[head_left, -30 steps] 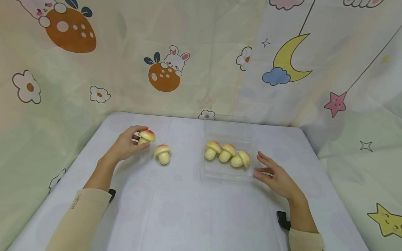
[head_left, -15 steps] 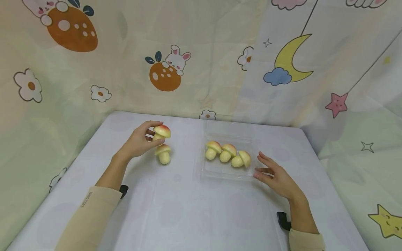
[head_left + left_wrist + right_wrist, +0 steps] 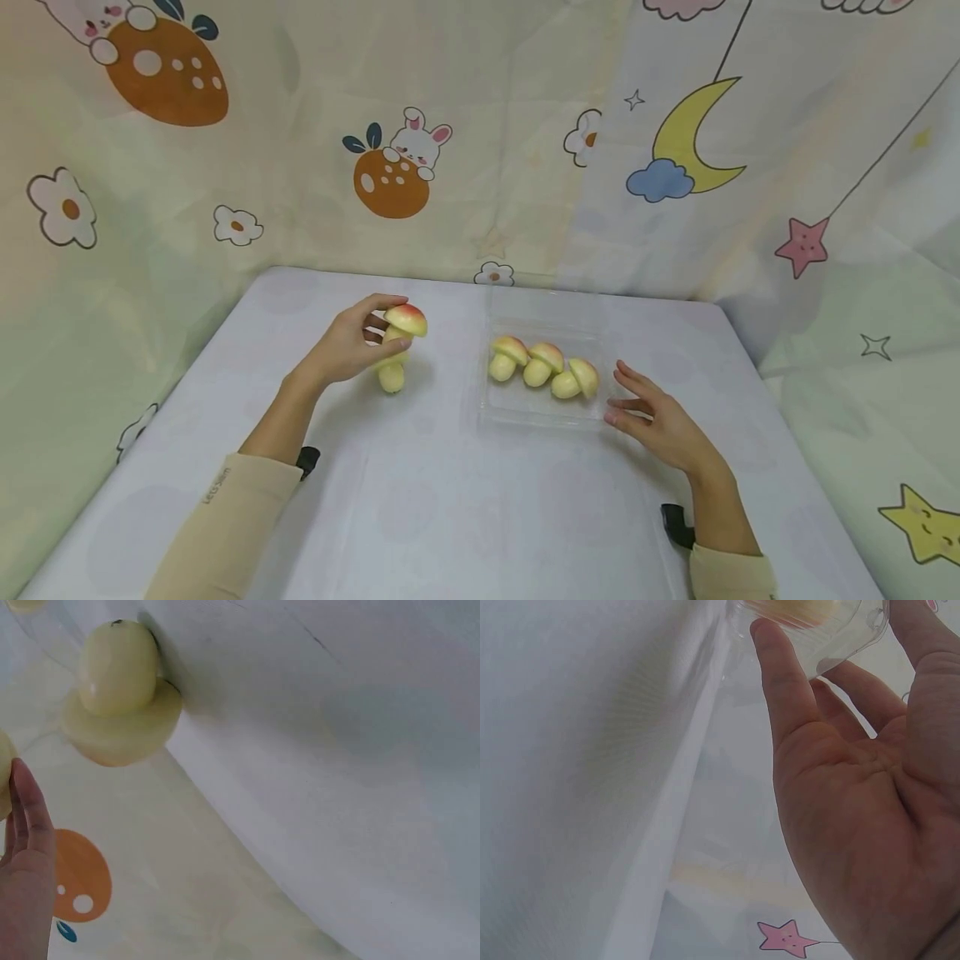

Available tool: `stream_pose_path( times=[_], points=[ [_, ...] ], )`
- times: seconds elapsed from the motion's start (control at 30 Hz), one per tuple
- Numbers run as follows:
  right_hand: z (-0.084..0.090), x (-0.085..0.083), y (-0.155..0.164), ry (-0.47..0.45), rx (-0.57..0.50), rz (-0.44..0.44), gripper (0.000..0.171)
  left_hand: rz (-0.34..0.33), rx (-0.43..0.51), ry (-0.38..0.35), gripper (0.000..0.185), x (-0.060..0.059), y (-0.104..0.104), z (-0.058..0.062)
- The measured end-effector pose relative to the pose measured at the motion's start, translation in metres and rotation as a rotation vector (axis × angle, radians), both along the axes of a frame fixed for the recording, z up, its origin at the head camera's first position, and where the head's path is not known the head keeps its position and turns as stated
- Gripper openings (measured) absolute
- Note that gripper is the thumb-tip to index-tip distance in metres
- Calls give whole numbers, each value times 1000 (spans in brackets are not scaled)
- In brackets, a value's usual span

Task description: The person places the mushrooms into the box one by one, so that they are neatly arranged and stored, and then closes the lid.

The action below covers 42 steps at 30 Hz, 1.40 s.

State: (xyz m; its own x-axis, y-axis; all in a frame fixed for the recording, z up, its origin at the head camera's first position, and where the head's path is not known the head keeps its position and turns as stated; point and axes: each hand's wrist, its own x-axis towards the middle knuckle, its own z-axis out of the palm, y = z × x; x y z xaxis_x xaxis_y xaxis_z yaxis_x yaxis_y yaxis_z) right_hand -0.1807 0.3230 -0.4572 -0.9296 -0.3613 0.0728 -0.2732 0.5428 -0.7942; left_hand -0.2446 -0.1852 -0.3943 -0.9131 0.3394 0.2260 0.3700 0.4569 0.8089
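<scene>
My left hand (image 3: 351, 343) pinches a toy mushroom (image 3: 407, 319) with a red-tinged yellow cap, thumb on the near side and fingers on the far side. Just below it in the head view, partly covered by the hand, a second mushroom (image 3: 392, 379) stands on the table; the left wrist view shows this standing mushroom (image 3: 118, 697) whole. Fingers relaxed, my right hand (image 3: 667, 429) rests its fingertips at the right side of a clear plastic box (image 3: 540, 415). In the right wrist view the fingertips (image 3: 765, 634) lie along the wall of the box.
Inside the box, 3 mushrooms (image 3: 540, 367) lie in a row. Its transparent lid (image 3: 543, 307) stands raised at the back. A white cloth covers the table (image 3: 450, 500), and a printed curtain (image 3: 510, 167) hangs behind it.
Holding the mushroom, my left hand has moved rightward from the table's left side to above the standing mushroom. My right hand and the box have stayed in place.
</scene>
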Motion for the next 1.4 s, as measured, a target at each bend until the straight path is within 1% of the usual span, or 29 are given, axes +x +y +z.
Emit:
stream_pose_path(
  times=[0.2, 0.33, 0.43, 0.57, 0.7, 1.0, 1.2, 1.4],
  points=[
    [0, 0, 1, 0, -2, 4, 80, -52, 24, -10, 62, 1, 16, 5],
    [-1, -1, 0, 3, -2, 2, 80, -90, 19, -22, 61, -1, 27, 5],
    [0, -1, 0, -2, -7, 2, 80, -111, -4, -18, 60, -1, 35, 4],
    [1, 0, -1, -6, -9, 2, 80, -122, -51, 11, 59, -2, 43, 3],
    [2, 0, -2, -2, 0, -2, 80, -131, -79, 18, 58, -3, 50, 2],
    [3, 0, -1, -5, -6, 2, 80, -170, -61, 42, 55, -6, 69, 3],
    [3, 0, -1, -5, -17, 7, 79, -206, -68, 25, 55, -8, 84, 5],
    [3, 0, -2, -11, -10, 4, 80, -247, -60, 36, 50, -8, 99, 7]
  ],
)
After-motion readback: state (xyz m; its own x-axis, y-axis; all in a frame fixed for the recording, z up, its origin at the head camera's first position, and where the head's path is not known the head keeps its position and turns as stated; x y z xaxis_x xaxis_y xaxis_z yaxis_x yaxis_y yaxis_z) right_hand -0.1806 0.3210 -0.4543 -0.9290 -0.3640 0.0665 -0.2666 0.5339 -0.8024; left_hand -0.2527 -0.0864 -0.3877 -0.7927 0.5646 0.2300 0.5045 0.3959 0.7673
